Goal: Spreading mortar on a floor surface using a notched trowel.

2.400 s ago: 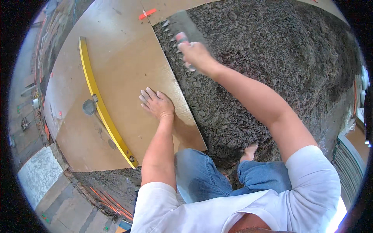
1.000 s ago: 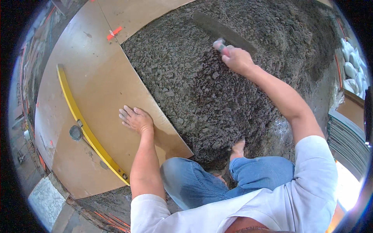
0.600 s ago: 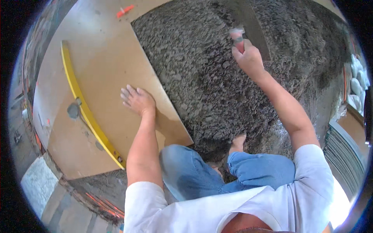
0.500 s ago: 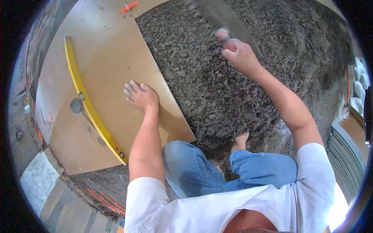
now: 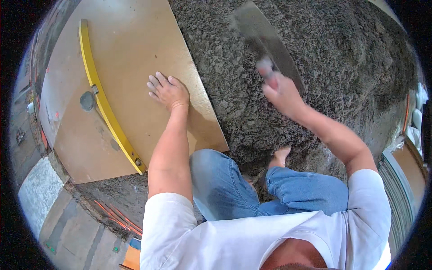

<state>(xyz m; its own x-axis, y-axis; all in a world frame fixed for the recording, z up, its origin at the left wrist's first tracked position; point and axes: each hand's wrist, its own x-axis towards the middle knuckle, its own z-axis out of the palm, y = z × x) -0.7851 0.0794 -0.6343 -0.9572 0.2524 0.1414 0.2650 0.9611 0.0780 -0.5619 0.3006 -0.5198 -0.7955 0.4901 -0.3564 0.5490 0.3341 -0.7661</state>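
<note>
My left hand (image 5: 169,93) lies flat on a large, glossy tan tile (image 5: 135,54), its fingers spread, near the edge beside the mortar. My right hand (image 5: 285,96) grips the red handle of a trowel (image 5: 270,40) over the rough, crumbly grey mortar bed (image 5: 225,85). The trowel's long grey blade is smeared by motion; whether it touches the mortar I cannot tell. A yellow spirit level (image 5: 100,104) rests on the tile, left of my left hand. Next to the level is a dark round disc (image 5: 87,101).
My bare foot (image 5: 281,156) stands on the mortar near my knees. At the right edge are stacked sheets or tiles (image 5: 398,193) and white bags (image 5: 417,120). Orange lines (image 5: 116,215) run along the lower left, past a pale marbled slab (image 5: 41,189).
My right hand has drawn the trowel closer to me, and more of its blade shows. The left hand stays flat on the tile. The view has shifted slightly.
</note>
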